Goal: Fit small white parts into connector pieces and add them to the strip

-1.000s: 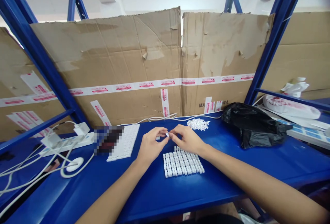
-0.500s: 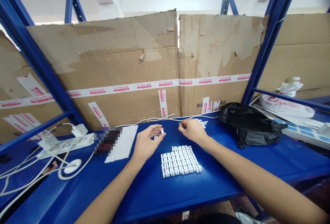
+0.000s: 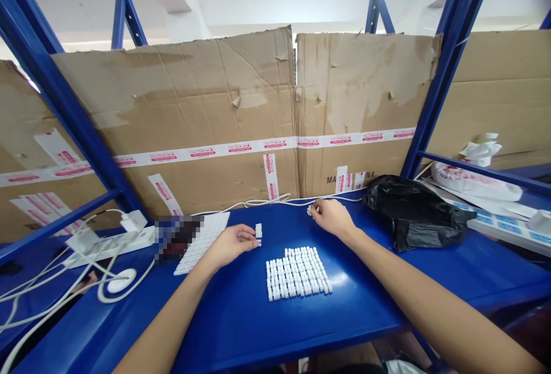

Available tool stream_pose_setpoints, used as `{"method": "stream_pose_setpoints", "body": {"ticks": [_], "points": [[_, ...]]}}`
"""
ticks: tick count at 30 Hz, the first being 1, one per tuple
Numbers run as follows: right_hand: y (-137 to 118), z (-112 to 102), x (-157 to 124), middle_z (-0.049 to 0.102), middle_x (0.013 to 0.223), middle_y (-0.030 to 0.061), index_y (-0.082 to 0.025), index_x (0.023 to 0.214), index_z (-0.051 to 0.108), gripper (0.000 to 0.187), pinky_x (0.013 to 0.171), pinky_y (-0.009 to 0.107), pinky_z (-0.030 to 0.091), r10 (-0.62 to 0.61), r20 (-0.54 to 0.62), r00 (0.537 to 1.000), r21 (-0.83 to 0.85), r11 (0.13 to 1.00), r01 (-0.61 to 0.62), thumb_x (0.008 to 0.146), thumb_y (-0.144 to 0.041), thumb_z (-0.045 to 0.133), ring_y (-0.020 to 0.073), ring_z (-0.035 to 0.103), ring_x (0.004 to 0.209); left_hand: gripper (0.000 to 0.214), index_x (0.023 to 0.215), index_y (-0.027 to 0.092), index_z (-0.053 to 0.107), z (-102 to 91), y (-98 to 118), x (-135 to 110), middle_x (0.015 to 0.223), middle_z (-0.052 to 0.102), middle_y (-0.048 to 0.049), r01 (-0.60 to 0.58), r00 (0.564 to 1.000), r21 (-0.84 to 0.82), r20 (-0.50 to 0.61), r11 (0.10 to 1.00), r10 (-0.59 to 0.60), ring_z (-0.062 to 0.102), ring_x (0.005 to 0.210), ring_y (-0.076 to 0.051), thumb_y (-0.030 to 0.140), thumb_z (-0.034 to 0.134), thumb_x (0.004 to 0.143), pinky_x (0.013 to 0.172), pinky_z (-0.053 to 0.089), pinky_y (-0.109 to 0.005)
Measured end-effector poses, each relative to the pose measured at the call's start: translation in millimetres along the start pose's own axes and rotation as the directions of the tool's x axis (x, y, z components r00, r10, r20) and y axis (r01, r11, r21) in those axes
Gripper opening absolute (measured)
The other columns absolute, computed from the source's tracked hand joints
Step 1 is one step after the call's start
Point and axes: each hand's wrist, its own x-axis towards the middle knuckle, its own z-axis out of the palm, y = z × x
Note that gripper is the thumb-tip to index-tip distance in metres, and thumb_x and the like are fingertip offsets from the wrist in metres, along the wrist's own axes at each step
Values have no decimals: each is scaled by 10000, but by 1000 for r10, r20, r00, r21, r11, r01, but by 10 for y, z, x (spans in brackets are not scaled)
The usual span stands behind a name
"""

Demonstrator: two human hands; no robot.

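The right hand (image 3: 331, 217) is pinching one small white plastic piece (image 3: 309, 210) in its fingertips, above the middle of the blue table (image 3: 224, 328). The left hand (image 3: 232, 246) is lying half open, apparently holding nothing, just beside two stacked white pieces (image 3: 258, 234) standing on the table. Between the hands and lower down, one grid of white connectors (image 3: 297, 272) is sitting in tight rows, too many to count exactly. One black plastic bag (image 3: 413, 213) is lying to the right, and one power strip (image 3: 109, 243) is lying to the left.
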Motion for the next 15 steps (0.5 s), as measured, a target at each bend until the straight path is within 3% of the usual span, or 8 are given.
{"method": "stream_pose_setpoints", "body": {"ticks": [7,10,15], "points": [[-90,79,-64,770,835,62,-205,876,722,251,655,269,369,-134,2,991,71,989,133,982,-315,524,201,702,777,594,1078,175,650,59,-55,48,1080,727,-115,-36,985,137,-162,990,59,744,848,-249,459,879,609,765,603,-372],[-107,108,-76,752,780,49,-207,824,700,272,626,272,343,-168,-3,986,89,982,168,991,-318,516,189,682,720,708,1209,181,612,112,-34,35,1172,671,-122,-87,977,145,-181,986,113,737,851,-234,405,885,595,781,616,-392],[-136,148,-95,731,744,39,-207,777,668,296,617,278,325,-205,9,979,133,970,203,998,-326,510,179,657,683,659,1233,182,588,197,-65,80,1181,629,-115,-136,956,124,-242,983,163,727,820,-218,338,836,643,754,633,-415]]}}
